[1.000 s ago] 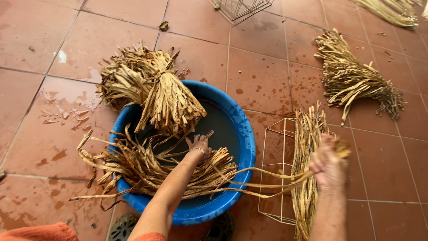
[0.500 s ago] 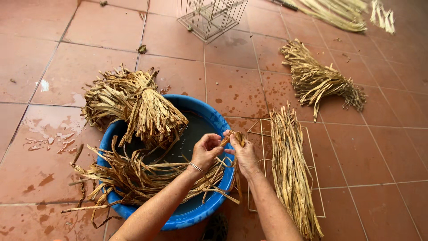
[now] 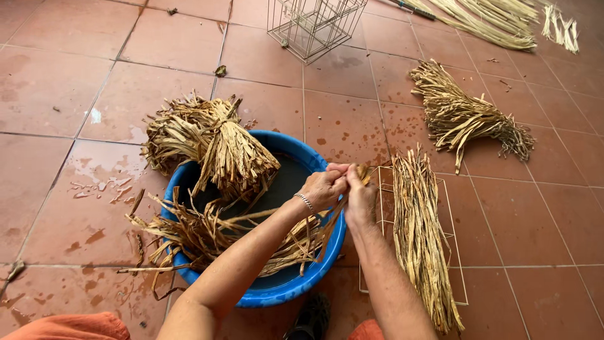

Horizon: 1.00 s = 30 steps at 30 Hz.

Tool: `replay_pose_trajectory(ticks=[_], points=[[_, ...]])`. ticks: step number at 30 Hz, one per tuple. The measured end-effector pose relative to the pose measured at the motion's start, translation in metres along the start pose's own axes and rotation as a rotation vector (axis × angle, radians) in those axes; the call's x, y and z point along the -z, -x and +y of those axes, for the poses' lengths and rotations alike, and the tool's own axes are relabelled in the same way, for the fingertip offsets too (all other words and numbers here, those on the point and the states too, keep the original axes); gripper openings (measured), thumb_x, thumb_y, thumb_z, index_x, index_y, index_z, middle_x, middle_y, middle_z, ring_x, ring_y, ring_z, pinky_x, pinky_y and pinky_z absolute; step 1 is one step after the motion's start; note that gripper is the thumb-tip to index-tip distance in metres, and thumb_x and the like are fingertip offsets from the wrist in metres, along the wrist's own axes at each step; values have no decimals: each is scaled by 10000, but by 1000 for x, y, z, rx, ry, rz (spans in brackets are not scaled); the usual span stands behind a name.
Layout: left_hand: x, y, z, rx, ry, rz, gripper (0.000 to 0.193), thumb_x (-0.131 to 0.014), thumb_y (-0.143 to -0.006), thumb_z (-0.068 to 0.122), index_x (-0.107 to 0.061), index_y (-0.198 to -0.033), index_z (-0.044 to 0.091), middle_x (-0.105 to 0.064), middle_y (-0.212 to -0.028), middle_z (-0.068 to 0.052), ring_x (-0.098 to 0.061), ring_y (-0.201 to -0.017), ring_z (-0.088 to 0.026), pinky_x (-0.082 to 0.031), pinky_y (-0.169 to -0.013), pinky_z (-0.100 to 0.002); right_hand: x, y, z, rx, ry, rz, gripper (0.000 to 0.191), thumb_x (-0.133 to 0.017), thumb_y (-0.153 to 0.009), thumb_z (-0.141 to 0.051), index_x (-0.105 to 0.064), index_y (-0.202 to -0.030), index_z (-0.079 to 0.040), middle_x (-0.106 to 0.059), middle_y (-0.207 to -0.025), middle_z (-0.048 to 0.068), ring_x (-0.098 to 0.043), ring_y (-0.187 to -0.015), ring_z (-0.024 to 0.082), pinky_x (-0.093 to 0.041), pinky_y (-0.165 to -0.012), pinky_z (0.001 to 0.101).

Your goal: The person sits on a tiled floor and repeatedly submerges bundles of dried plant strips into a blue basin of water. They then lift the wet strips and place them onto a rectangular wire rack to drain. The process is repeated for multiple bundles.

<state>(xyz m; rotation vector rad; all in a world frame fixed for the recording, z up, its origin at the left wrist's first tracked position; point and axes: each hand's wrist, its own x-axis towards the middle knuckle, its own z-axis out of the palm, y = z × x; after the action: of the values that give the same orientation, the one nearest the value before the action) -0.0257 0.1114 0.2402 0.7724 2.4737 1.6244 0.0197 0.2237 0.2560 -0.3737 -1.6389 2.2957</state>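
A round blue basin (image 3: 327, 255) holds dark water and a loose heap of dried straw-coloured strands (image 3: 207, 233). A tied bundle of the same strands (image 3: 220, 148) leans on its far rim. My left hand (image 3: 324, 189) and my right hand (image 3: 358, 195) meet over the basin's right rim, both pinching the ends of a few wet strands (image 3: 321, 236) that trail down into the basin. A bracelet sits on my left wrist.
A long bunch of strands (image 3: 418, 239) lies on a flat white wire frame (image 3: 459, 271) right of the basin. Another tied bundle (image 3: 465, 119) lies further back, a wire cage (image 3: 314, 25) and more strands (image 3: 491, 19) at the top. The tiled floor is wet.
My right hand came in from the bunch on the wire frame to meet my left hand. My left hand lifted from the heap; both now grip strands over the rim.
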Motion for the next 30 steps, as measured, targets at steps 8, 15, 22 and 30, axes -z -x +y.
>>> replay_pose_trajectory(ticks=[8, 15, 22, 30], points=[[-26, 5, 1, 79, 69, -148, 349, -457, -917, 286, -730, -923, 69, -718, -795, -183, -707, -750, -339, -559, -724, -451, 24, -27, -5, -63, -73, 247, 232, -423, -1071, -205, -569, -1014, -33, -661, -790, 90, -708, -715, 238, -652, -616, 400], [-51, 59, -19, 49, 51, -306, 311, -404, -979, 232, -665, -988, 62, -652, -721, -163, -633, -626, -292, -540, -654, -429, 93, -57, -12, -22, -117, 494, 237, -437, -1095, -214, -572, -962, -72, -482, -677, -33, -419, -490, 73, -429, -435, 275], [-55, 89, -40, 17, 181, -288, 224, -440, -970, 192, -566, -843, 57, -543, -633, -144, -547, -575, -262, -490, -603, -407, 131, -69, 1, 0, -115, 639, 238, -433, -1077, -182, -574, -912, -84, -483, -649, -43, -368, -457, 60, -339, -395, 253], [-17, 125, -51, -24, 186, -317, 231, -479, -969, 180, -548, -795, 43, -540, -631, -160, -544, -560, -302, -478, -601, -429, 168, -78, 0, 11, -160, 747, 222, -434, -1068, -152, -574, -910, -83, -452, -628, -54, -352, -450, 52, -339, -393, 250]])
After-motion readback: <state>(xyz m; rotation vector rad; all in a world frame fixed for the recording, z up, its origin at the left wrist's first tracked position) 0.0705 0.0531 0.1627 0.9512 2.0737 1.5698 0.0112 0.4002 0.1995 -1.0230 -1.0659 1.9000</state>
